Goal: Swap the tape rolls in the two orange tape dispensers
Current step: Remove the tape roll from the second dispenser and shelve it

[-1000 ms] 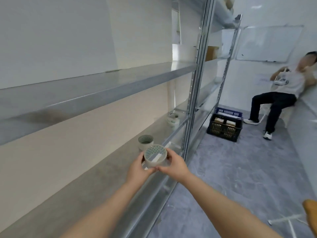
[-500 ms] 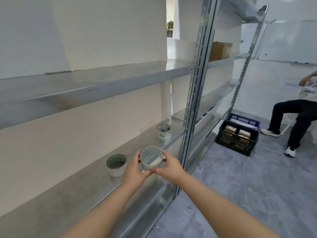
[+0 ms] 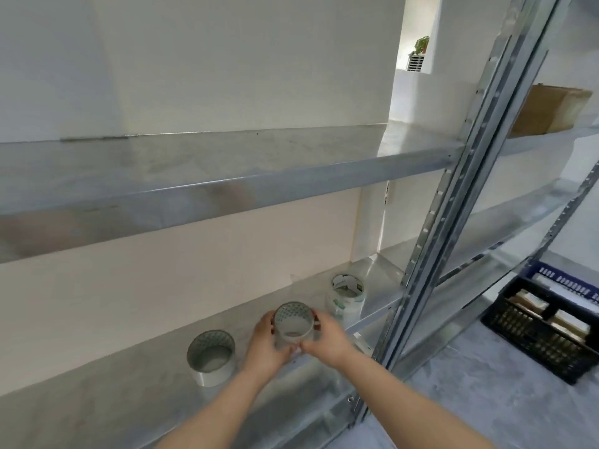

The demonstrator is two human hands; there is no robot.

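I hold a clear tape roll (image 3: 294, 325) with a green-dotted inner core between both hands, just above the front of the lower metal shelf (image 3: 136, 393). My left hand (image 3: 266, 346) grips its left side and my right hand (image 3: 325, 338) its right side. A second, similar tape roll (image 3: 211, 358) stands on the shelf to the left. A white stack of tape rolls (image 3: 346, 296) stands further back on the right. No orange tape dispenser is in view.
A steel upright post (image 3: 447, 228) of the rack stands right of my hands. An upper shelf (image 3: 227, 186) runs overhead. A black crate (image 3: 547, 328) with boxes sits on the grey floor at right. A cardboard box (image 3: 547, 108) rests on the far upper shelf.
The view has swung left and toward the rack; the seated person has left the frame. Both hands keep the roll and have carried it closer to the lower shelf, near the other rolls.
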